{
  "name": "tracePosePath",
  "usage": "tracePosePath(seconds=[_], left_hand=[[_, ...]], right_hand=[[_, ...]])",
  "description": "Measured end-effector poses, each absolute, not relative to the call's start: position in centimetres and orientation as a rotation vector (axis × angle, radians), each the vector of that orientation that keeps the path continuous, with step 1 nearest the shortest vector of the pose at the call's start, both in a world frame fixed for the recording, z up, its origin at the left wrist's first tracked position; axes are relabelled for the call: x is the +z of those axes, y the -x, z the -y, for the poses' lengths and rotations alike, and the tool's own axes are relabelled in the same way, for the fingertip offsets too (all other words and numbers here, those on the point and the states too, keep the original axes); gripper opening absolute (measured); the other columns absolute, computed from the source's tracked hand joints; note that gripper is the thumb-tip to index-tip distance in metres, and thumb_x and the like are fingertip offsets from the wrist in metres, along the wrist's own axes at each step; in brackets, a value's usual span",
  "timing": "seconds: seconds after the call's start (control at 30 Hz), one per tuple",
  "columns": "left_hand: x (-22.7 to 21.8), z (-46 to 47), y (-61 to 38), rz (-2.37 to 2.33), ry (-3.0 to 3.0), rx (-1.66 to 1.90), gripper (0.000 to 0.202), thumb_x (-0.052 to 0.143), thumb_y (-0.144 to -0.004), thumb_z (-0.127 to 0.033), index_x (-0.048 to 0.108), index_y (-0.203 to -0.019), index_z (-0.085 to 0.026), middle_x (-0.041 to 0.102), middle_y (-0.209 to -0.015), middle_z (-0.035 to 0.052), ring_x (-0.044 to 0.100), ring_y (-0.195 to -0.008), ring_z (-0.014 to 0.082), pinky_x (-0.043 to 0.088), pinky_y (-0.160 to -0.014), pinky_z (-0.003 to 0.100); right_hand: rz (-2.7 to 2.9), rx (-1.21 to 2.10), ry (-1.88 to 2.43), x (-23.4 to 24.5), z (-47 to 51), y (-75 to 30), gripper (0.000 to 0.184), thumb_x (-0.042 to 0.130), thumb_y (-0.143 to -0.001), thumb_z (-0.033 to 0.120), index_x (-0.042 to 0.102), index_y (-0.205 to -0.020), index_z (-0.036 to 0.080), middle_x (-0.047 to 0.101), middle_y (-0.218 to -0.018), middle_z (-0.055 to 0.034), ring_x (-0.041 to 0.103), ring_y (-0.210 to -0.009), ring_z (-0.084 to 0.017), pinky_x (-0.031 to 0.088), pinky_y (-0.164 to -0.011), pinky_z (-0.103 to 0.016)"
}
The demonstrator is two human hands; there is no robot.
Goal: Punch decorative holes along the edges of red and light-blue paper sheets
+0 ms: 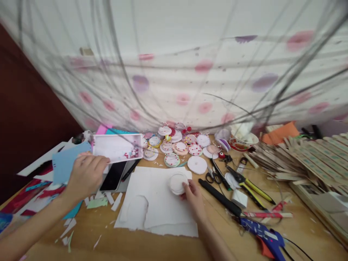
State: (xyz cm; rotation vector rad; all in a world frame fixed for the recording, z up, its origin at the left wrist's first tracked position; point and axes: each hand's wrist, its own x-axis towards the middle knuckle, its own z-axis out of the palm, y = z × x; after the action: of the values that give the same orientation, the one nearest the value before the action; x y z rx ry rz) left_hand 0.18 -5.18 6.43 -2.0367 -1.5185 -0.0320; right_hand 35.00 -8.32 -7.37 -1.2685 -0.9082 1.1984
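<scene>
My left hand [88,170] grips the near left edge of a shallow white box [108,146], which is tilted so that small red and pink beads [133,152] gather at its right end. Between the thumb and fingers of my right hand [192,195] is a white paper disc [178,183], held over the white paper sheets [160,210]. Behind the sheets lie several layered paper discs [181,146] trimmed with beads. A plain white disc [197,165] rests nearest to the sheets' far right corner.
Scissors [213,176], yellow-handled pliers [250,188] and a blue glue gun [262,232] lie on the right. Wooden sticks [312,159] are piled at the far right. A phone [114,175], blue paper [66,159] and paper scraps [98,203] lie left.
</scene>
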Motion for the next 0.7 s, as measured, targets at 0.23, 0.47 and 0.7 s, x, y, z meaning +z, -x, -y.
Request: tracePosePath(seconds=[0.23, 0.47, 0.7], left_hand=[[3.4, 9.0, -6.2, 1.268, 2.387, -0.379, 0.018, 0.043, -0.087, -0.015, 0.058, -0.093, -0.023, 0.068, -0.091, 0.0066, 0.057, -0.085, 0.0263, 0.036, -0.082, 0.044], [1.0, 7.9, -10.8, 1.254, 2.792, -0.336, 0.018, 0.04, -0.089, -0.011, 0.056, -0.088, -0.021, 0.064, -0.085, 0.006, 0.055, -0.08, 0.0236, 0.04, -0.077, 0.043], [0.9, 5.9, -8.5, 1.491, 2.845, -0.386, 0.023, 0.053, -0.084, -0.021, 0.058, -0.107, -0.024, 0.063, -0.11, 0.0063, 0.055, -0.106, 0.024, 0.041, -0.095, 0.04]], right_hand=[[0.789, 1.058, 1.328, -5.3, 10.5, -37.9, 0.033, 0.061, -0.072, 0.048, 0.056, -0.082, 0.017, 0.055, -0.058, 0.0023, 0.049, -0.049, -0.013, 0.041, -0.045, -0.023], [0.564, 1.111, 1.346, -6.9, 14.5, -39.1, 0.04, 0.069, -0.067, 0.047, 0.058, -0.092, 0.018, 0.062, -0.068, 0.0007, 0.051, -0.048, -0.012, 0.043, -0.043, -0.021], [0.61, 1.193, 1.333, -10.2, 14.3, -38.7, 0.05, 0.074, -0.063, 0.048, 0.058, -0.1, 0.017, 0.061, -0.062, 0.0011, 0.055, -0.054, -0.015, 0.046, -0.049, -0.024]])
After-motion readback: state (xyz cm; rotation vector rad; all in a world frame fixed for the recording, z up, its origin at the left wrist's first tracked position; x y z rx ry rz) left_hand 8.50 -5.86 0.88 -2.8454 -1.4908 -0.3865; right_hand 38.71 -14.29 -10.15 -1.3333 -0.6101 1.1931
